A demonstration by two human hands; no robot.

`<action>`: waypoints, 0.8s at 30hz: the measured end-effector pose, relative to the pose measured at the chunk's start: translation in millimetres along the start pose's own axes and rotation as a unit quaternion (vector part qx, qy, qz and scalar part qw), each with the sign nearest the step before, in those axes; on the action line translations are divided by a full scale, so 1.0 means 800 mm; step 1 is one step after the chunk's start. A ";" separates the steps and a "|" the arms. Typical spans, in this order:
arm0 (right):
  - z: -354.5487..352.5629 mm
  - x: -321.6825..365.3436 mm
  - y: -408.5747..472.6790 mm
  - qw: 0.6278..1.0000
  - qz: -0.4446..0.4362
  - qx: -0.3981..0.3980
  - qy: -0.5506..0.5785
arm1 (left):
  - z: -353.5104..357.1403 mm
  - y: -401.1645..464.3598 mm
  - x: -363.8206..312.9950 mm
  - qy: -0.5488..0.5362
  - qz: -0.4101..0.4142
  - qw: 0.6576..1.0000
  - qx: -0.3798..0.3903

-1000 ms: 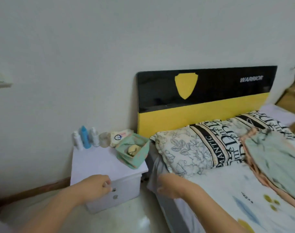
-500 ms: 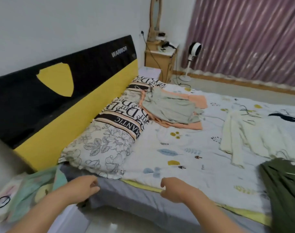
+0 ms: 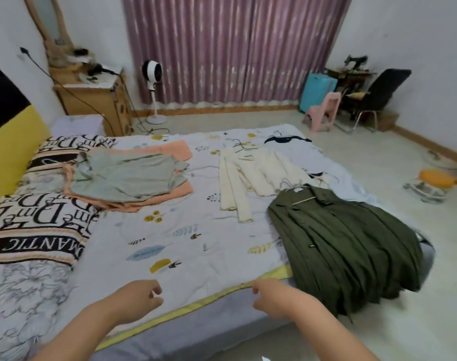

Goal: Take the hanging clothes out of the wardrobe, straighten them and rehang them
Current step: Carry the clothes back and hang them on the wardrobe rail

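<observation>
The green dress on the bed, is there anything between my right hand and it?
Nothing visible. The right hand hovers empty at the near edge of the bed, and the green dress lies just to its right, draped over the bed's corner. Only bare sheet lies between them. The cream top lies farther back, out of the way.

A home bedroom: made bed, patterned pillows, purple curtains, wooden nightstand.
</observation>
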State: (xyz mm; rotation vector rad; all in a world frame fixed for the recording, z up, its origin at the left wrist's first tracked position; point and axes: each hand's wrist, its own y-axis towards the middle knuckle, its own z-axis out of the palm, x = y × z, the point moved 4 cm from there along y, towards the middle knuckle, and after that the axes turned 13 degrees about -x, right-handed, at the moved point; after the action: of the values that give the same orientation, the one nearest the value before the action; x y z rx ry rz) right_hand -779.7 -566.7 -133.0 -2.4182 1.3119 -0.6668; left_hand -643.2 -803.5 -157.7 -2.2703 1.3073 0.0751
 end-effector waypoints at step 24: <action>-0.179 -0.386 0.209 0.985 0.140 -0.053 0.089 | 0.017 0.375 -0.419 -0.014 0.135 0.991 -0.009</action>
State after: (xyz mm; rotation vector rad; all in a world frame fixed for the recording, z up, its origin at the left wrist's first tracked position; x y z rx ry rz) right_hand -1119.3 -401.7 -168.8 -2.2309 1.7590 -0.7654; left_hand -1066.0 -652.0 -192.4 -2.0861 1.5962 0.2128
